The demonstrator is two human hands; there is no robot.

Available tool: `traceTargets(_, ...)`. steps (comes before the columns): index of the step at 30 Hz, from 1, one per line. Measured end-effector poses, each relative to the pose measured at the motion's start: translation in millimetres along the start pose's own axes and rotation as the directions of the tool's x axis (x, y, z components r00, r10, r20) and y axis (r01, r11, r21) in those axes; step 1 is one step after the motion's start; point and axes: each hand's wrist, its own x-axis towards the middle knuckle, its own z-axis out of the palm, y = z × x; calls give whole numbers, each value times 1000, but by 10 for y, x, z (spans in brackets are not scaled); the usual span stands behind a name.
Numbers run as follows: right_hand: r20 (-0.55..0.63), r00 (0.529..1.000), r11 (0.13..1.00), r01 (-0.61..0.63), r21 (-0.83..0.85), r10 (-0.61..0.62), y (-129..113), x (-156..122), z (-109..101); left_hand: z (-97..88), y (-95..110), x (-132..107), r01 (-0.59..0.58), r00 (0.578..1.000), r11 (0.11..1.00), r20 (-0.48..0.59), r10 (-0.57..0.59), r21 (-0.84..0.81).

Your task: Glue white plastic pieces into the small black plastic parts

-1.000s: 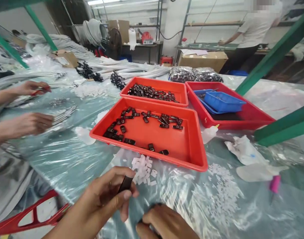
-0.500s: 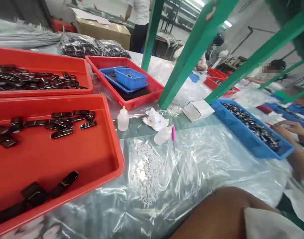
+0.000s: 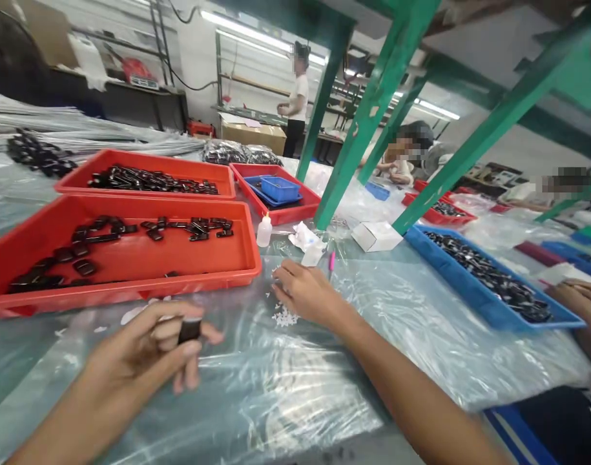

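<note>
Black clip (image 3: 189, 329) pinched in left hand (image 3: 140, 361) fingers; right hand (image 3: 305, 294) fingers curl onto white bits (image 3: 284, 316) on bench (image 3: 421, 310).

Left hand (image 3: 145, 352) raised at lower left, thumb and fingers pinched together, palm turned inward. Right arm stretched forward, right hand (image 3: 302, 294) laid palm-down, fingers curled low.
</note>
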Motion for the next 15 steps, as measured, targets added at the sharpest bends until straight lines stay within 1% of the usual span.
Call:
traceTargets(2, 19, 998, 998, -54, -15, 55, 117, 27, 34, 83, 88, 158, -50, 992, 999, 111, 52, -18)
traceTargets(3, 34, 997, 998, -66, -6, 67, 140, 42, 61, 128, 113, 234, -73, 982, 997, 176, 73, -7)
traceTargets(6, 55, 995, 993, -92, 73, 88, 142, 69, 116, 281, 115, 412, -125, 923, 990, 373, 92, 65)
traceTargets(8, 36, 994, 980, -111, 164, 106, 138, 62, 104, 389, 63, 485, -142, 887, 984, 455, 77, 111)
traceTargets(9, 21, 993, 968, -119, 221, 117, 139, 51, 84, 440, 23, 513, -137, 876, 984, 477, 69, 110)
traceTargets(10, 6, 991, 950, -128, 286, 132, 140, 36, 58, 487, -25, 536, -124, 874, 988, 482, 65, 91)
traceTargets(12, -9, 987, 888, -141, 438, 161, 128, 2, 3, 558, -131, 570, -85, 891, 996, 449, 69, 16)
traceTargets(15, 9, 979, 725, -158, 671, 204, 52, -31, -49, 587, -271, 576, -46, 917, 996, 393, 71, -72)
